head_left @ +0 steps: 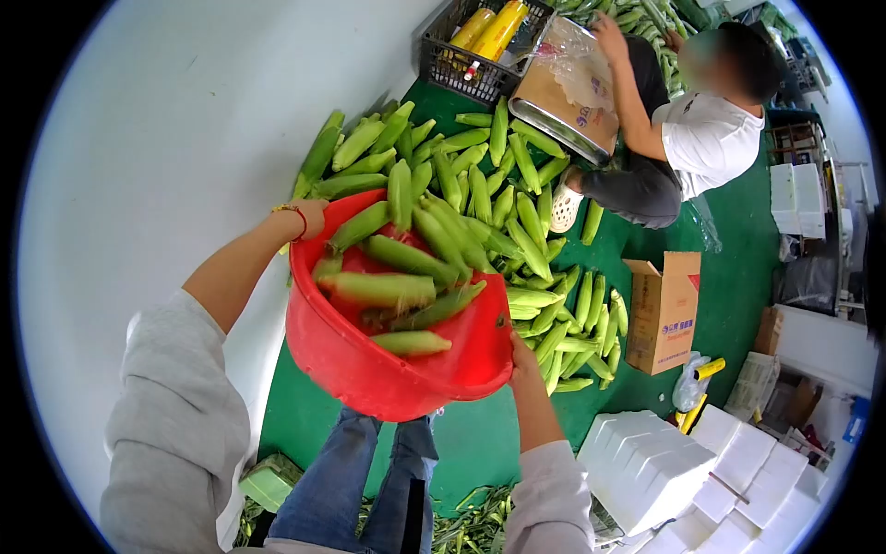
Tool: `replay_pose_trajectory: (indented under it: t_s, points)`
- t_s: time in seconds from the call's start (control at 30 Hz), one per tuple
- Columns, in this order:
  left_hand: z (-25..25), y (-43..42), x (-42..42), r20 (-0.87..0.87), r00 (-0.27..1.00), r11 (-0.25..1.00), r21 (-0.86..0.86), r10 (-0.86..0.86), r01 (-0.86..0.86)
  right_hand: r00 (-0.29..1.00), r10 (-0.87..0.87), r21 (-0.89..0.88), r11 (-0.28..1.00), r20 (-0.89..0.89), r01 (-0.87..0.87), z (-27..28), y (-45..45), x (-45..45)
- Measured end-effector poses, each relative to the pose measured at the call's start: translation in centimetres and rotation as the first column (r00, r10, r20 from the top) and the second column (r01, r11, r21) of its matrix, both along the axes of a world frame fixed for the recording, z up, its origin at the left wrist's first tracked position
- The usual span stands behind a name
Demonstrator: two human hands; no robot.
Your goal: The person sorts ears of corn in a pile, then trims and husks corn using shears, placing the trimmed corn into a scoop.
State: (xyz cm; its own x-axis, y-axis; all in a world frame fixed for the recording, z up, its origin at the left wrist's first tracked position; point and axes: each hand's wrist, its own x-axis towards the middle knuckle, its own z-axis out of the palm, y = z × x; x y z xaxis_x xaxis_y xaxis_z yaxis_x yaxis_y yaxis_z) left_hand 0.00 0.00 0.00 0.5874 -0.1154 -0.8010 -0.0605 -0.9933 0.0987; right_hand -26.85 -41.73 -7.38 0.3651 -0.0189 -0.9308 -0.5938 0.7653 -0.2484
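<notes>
A large red plastic tub (369,369) hangs in front of my legs, tilted away from me. My left hand (310,220) is closed on its rim at the far left, and my right hand (524,362) grips the rim at the right. Inside lie several ears of corn (406,257) in green husks; some look blurred by motion. Ears at the far rim overlap the heap of corn (480,189) on the floor, and I cannot tell which of them are still in the tub. The fingers under the rim are partly hidden.
A person in a white shirt (706,143) sits beyond the heap, one hand on a cardboard box (563,88). A black crate (461,74) with yellow rolls stands behind. An upright carton (663,314) and white foam boxes (637,471) are at right; a white wall (166,166) is at left.
</notes>
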Motion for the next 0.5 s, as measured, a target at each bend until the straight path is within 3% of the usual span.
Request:
replay_pose_trajectory:
  t_s: [0.07,0.1,0.2,0.23,0.37,0.47,0.5]
  points:
    - [-0.1,-1.1,-1.4,0.123,0.992,0.998,-0.056,0.008,-0.001,0.999,-0.038,-0.057,0.998,-0.018,0.037,-0.5,-0.6,-1.6]
    - [0.5,-0.6,0.2,0.208,0.978,0.996,-0.088,0.009,0.010,0.993,-0.068,-0.052,0.996,0.100,0.074,-1.3,-0.4,0.4]
    - [-2.6,-0.8,-2.9,0.273,0.961,0.981,-0.173,-0.043,0.093,0.975,-0.146,-0.051,0.986,0.170,0.157,-1.2,-1.9,-4.7]
    - [0.7,-3.4,-3.9,0.218,0.974,0.988,-0.152,0.063,-0.030,0.974,-0.163,-0.082,0.981,0.155,0.178,-0.3,-2.3,-6.2]
    - [-0.2,-6.2,-6.1,0.087,0.987,0.981,-0.130,-0.136,0.147,0.974,-0.227,-0.073,0.971,-0.015,0.226,4.0,-1.7,-11.9]
    - [0.5,-9.0,-6.8,0.029,0.991,0.955,-0.263,-0.133,0.136,0.964,-0.244,-0.113,0.966,-0.103,0.232,6.1,-3.4,-15.8]
    - [1.2,-9.9,-6.9,0.011,0.991,0.946,-0.299,-0.131,0.128,0.962,-0.271,-0.158,0.952,-0.025,0.264,6.6,-3.6,-16.7]
